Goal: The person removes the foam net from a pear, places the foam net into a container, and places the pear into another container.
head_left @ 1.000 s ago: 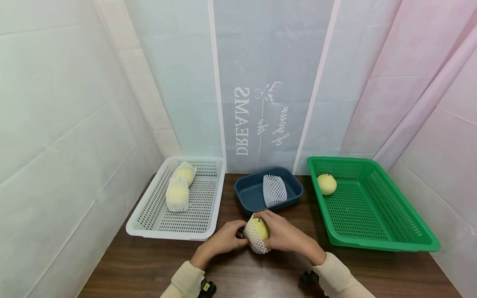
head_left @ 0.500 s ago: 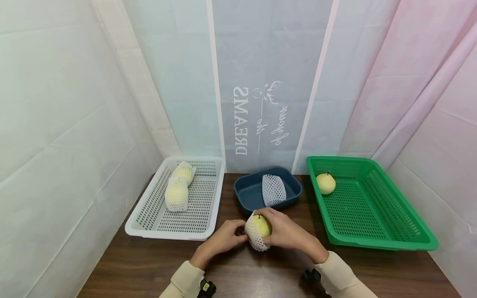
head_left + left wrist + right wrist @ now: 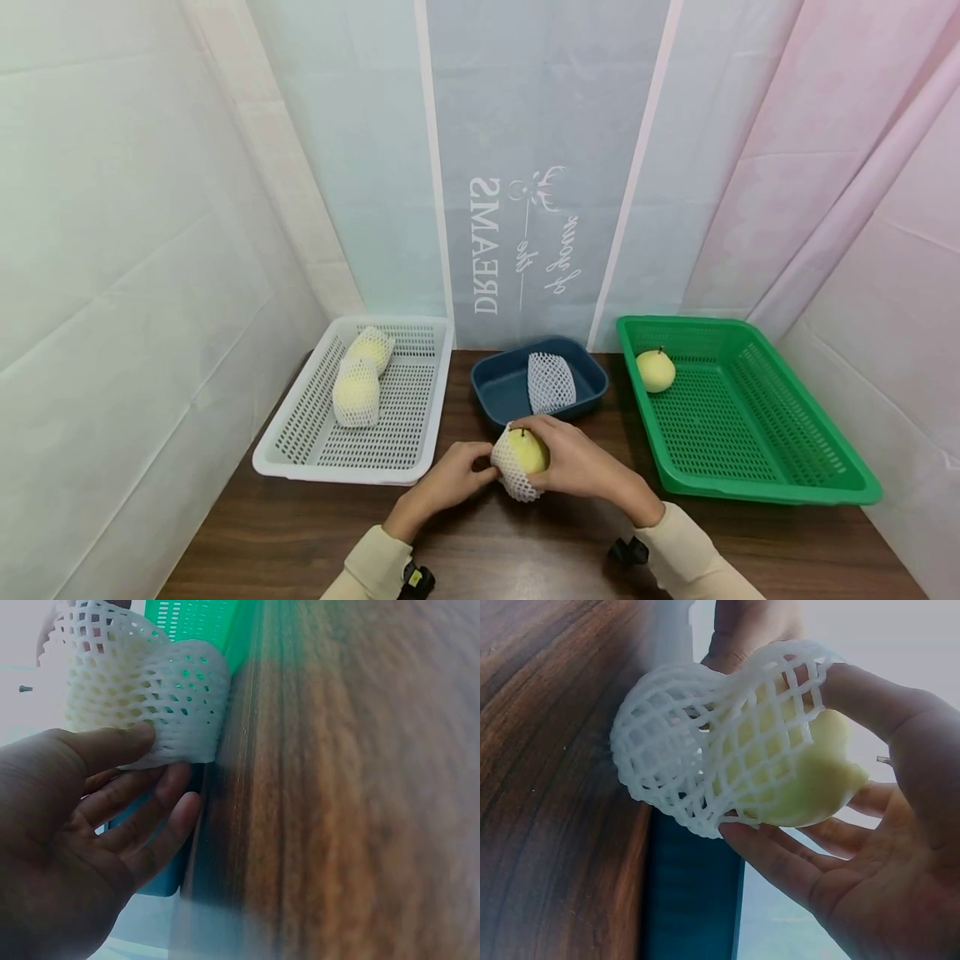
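Note:
A pale yellow pear [image 3: 530,451] sits partly inside a white foam net sleeve [image 3: 514,479], in front of the blue tub. My right hand [image 3: 576,460] grips the pear from the right, thumb and fingers spread round it and the sleeve's edge. From the left, my left hand [image 3: 459,477] pinches the sleeve between thumb and fingers. In the right wrist view the pear's stem end [image 3: 847,776] pokes out of the net, and the far part of the net [image 3: 664,742] bulges loosely past the fruit. The left wrist view shows my left thumb [image 3: 112,746] pressed on the net.
A white basket [image 3: 273,446] at left holds two net-wrapped pears [image 3: 357,393]. Behind my hands, a blue tub [image 3: 495,389] contains another flat foam net [image 3: 551,383]. At right, a green basket [image 3: 765,492] holds one bare pear [image 3: 656,371]. Cloth walls surround the wooden table [image 3: 517,550].
The pear and sleeve have shifted very slightly in my hands, the net now tilting a little more to the left. Both hands keep their holds; the baskets and tub stay put.

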Tool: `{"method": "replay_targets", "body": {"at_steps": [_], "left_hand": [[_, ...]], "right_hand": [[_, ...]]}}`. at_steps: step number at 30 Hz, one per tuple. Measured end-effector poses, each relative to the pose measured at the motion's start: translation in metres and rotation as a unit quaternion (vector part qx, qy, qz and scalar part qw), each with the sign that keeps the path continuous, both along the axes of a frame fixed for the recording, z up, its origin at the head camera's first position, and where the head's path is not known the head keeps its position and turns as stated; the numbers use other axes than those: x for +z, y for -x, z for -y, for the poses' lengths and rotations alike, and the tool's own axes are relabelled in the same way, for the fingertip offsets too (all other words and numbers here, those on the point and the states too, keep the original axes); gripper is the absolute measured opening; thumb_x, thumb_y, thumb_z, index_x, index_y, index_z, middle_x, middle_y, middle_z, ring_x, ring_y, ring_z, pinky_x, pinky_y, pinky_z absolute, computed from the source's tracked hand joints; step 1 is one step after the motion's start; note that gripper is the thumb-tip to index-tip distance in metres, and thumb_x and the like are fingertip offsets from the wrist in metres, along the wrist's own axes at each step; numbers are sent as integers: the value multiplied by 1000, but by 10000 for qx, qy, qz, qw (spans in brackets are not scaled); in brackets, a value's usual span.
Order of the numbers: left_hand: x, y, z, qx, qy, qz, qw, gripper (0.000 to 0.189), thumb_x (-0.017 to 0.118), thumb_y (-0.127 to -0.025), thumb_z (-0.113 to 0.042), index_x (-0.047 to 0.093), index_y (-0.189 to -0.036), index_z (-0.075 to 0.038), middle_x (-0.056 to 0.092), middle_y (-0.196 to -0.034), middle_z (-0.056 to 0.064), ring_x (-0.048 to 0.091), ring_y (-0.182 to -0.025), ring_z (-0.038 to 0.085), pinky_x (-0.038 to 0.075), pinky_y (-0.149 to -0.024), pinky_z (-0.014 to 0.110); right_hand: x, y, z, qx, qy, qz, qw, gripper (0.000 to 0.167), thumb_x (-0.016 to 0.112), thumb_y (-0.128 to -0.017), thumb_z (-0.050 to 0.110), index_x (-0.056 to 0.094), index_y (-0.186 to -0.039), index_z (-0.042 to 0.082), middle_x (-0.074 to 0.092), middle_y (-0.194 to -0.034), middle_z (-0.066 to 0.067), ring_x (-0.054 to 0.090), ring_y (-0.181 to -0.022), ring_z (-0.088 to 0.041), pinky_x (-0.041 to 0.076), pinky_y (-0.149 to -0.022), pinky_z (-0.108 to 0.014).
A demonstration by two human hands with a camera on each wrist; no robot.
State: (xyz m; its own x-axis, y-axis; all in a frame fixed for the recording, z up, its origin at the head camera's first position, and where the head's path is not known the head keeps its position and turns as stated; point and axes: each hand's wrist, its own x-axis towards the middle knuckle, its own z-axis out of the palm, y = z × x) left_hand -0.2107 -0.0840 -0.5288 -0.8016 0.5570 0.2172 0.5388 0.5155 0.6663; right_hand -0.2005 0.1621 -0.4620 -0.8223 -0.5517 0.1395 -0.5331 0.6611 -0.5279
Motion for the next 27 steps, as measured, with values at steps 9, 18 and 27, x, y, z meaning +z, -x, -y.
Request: {"method": "replay_targets", "body": {"at_steps": [9, 18, 27], "left_hand": [[1, 1, -1, -80, -60, -48, 9999, 13, 71, -103, -13, 78, -114, -12, 79, -111, 1, 70, -100, 6, 60, -88, 32], [-1, 1, -2, -35, -100, -49, 9999, 11, 71, -101, -11, 76, -111, -11, 76, -111, 1, 68, -102, 9, 58, -91, 31], [-1, 1, -3, 63, -107, 289, 9995, 23, 68, -104, -14, 74, -126, -10, 77, -124, 5, 72, -112, 14, 60, -92, 32]], "right_hand": [[7, 2, -2, 22, 66, -124, 9999, 69, 91, -78, 25, 64, -141, 16, 66, -130, -5, 63, -106, -16, 55, -78, -29], [10, 3, -5, 61, -18, -309, 9995, 72, 92, -79, 30, 63, -144, 15, 66, -135, -6, 65, -113, -19, 57, -84, -34], [15, 4, -7, 97, 88, -545, 9984, 72, 93, -80, 32, 63, -143, 13, 66, -135, -5, 66, -113, -18, 58, -87, -35]]}}
